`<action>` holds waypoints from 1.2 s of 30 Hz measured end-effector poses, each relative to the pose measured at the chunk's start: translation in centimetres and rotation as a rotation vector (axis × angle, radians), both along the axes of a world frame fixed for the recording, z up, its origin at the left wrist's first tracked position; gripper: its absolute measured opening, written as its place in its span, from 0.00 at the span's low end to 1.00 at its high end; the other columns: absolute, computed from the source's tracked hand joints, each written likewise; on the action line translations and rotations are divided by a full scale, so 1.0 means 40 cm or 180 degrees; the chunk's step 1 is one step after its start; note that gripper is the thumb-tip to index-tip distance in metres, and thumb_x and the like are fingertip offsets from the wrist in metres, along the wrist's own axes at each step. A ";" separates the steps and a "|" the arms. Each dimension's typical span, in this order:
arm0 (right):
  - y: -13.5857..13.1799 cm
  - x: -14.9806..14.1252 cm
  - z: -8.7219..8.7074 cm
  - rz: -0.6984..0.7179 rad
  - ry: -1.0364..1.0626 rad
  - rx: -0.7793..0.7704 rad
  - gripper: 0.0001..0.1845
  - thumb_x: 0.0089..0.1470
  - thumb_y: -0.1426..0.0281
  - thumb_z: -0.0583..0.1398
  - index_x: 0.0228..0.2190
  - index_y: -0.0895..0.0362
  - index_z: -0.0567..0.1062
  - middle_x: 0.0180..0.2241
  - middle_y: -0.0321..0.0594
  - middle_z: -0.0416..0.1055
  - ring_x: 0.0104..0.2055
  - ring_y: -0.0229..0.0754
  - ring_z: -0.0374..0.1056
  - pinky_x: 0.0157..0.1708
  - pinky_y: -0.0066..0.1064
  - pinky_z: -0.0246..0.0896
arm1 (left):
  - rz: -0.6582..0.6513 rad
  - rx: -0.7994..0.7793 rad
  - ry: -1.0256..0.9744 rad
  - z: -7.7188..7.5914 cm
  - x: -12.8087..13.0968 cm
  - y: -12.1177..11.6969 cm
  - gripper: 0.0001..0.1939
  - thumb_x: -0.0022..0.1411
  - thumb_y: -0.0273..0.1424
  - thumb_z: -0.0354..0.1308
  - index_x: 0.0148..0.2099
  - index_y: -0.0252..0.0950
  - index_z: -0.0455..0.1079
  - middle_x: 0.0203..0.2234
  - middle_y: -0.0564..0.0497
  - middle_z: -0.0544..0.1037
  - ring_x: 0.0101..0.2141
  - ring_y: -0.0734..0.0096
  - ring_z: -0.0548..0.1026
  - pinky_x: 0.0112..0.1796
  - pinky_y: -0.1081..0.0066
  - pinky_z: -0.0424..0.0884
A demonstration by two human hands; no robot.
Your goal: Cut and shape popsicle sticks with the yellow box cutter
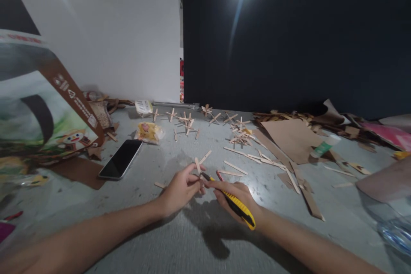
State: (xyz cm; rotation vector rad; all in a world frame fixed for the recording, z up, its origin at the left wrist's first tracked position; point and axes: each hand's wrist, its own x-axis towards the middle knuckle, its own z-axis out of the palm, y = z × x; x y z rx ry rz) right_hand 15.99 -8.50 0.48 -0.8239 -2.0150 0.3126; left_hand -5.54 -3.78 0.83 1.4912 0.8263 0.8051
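My left hand (182, 186) pinches a short wooden craft stick (198, 165) between thumb and fingers, its end pointing up and away. In my right hand (239, 199) lies a yellow and black utility knife (239, 208), its front end against the stick at the left fingertips. Whether the blade cuts into the wood cannot be made out. Just beyond the fingers a loose stick (205, 156) rests on the grey table (154, 239). A small red object (219, 175) and two more sticks (235, 167) lie right of the knife.
A phone (122, 159) and a wrapped snack (149, 132) lie on the left, beside a large printed bag (48, 107). Crossed stick pieces (189, 122) stand along the back. Cardboard (290, 139), a glue stick (325, 146) and a clear bottle (396, 233) are on the right.
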 end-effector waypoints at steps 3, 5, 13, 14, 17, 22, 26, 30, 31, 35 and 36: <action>0.001 0.001 0.003 0.0002 -0.0029 -0.0126 0.11 0.70 0.69 0.57 0.45 0.54 0.81 0.21 0.32 0.75 0.16 0.33 0.64 0.21 0.22 0.63 | 0.0007 0.0017 0.0015 0.003 0.000 -0.001 0.20 0.65 0.42 0.67 0.52 0.37 0.69 0.29 0.51 0.82 0.31 0.65 0.81 0.37 0.68 0.72; 0.003 0.002 0.000 -0.0005 -0.0051 -0.0254 0.11 0.70 0.68 0.57 0.44 0.54 0.80 0.20 0.30 0.72 0.15 0.33 0.60 0.20 0.22 0.60 | -0.0014 0.0047 0.0015 0.002 0.000 -0.001 0.19 0.65 0.41 0.67 0.52 0.37 0.69 0.29 0.50 0.83 0.31 0.65 0.81 0.37 0.68 0.73; 0.003 0.004 -0.001 0.0064 -0.0128 -0.0376 0.10 0.71 0.67 0.57 0.45 0.55 0.78 0.20 0.30 0.71 0.16 0.32 0.61 0.22 0.21 0.61 | 0.0043 0.0075 0.0065 -0.001 0.003 0.001 0.16 0.64 0.38 0.66 0.50 0.38 0.70 0.29 0.50 0.84 0.30 0.65 0.81 0.36 0.69 0.73; 0.004 0.004 -0.002 0.0053 -0.0139 -0.0374 0.10 0.71 0.67 0.57 0.45 0.55 0.78 0.20 0.30 0.71 0.16 0.33 0.62 0.24 0.22 0.63 | 0.0057 0.0069 0.0076 0.000 0.003 0.000 0.17 0.64 0.38 0.66 0.50 0.38 0.70 0.29 0.51 0.84 0.30 0.65 0.81 0.35 0.69 0.73; 0.008 0.005 -0.013 0.0030 -0.0133 -0.0386 0.12 0.71 0.65 0.56 0.45 0.54 0.79 0.22 0.32 0.74 0.18 0.34 0.65 0.28 0.23 0.67 | 0.0080 0.0043 0.0128 0.002 0.003 -0.001 0.16 0.64 0.38 0.66 0.50 0.38 0.70 0.28 0.51 0.83 0.30 0.64 0.82 0.35 0.69 0.73; 0.019 0.005 -0.027 0.0048 -0.0105 -0.0534 0.16 0.72 0.61 0.55 0.45 0.54 0.80 0.24 0.34 0.76 0.19 0.35 0.66 0.28 0.26 0.68 | 0.0056 0.0071 0.0085 0.000 0.001 0.003 0.17 0.63 0.38 0.66 0.50 0.38 0.68 0.29 0.51 0.83 0.30 0.64 0.81 0.36 0.69 0.73; 0.018 0.004 -0.016 0.0106 -0.0116 -0.0633 0.17 0.73 0.61 0.54 0.45 0.55 0.79 0.23 0.33 0.74 0.18 0.36 0.64 0.31 0.29 0.71 | 0.0009 0.0140 0.0094 -0.003 0.000 0.008 0.17 0.63 0.39 0.65 0.50 0.39 0.67 0.30 0.51 0.83 0.30 0.65 0.81 0.35 0.69 0.72; 0.013 0.006 -0.006 0.0075 -0.0148 -0.0734 0.16 0.72 0.60 0.54 0.44 0.53 0.78 0.23 0.33 0.73 0.20 0.37 0.64 0.29 0.29 0.68 | -0.0064 0.0234 0.0164 -0.008 -0.001 0.011 0.17 0.63 0.40 0.64 0.50 0.39 0.67 0.31 0.50 0.84 0.30 0.65 0.80 0.34 0.69 0.71; 0.013 0.007 -0.007 0.0058 -0.0156 -0.0786 0.15 0.72 0.59 0.54 0.43 0.53 0.78 0.23 0.33 0.72 0.20 0.37 0.63 0.27 0.29 0.66 | -0.0079 0.0253 0.0175 -0.009 -0.001 0.011 0.17 0.64 0.40 0.64 0.50 0.38 0.67 0.31 0.49 0.84 0.31 0.64 0.81 0.35 0.69 0.71; 0.019 0.007 -0.016 0.0149 -0.0105 -0.0963 0.13 0.69 0.57 0.58 0.39 0.53 0.75 0.23 0.34 0.70 0.21 0.38 0.62 0.25 0.29 0.62 | -0.0100 0.0258 0.0210 -0.007 -0.002 0.011 0.18 0.65 0.41 0.63 0.51 0.38 0.66 0.33 0.47 0.85 0.32 0.63 0.81 0.35 0.68 0.71; 0.021 0.007 -0.019 0.0205 -0.0095 -0.1016 0.13 0.68 0.57 0.58 0.39 0.53 0.75 0.23 0.34 0.71 0.21 0.38 0.63 0.25 0.29 0.62 | -0.0094 0.0252 0.0211 -0.005 -0.001 0.010 0.18 0.65 0.41 0.63 0.51 0.38 0.66 0.33 0.47 0.85 0.31 0.63 0.81 0.35 0.68 0.71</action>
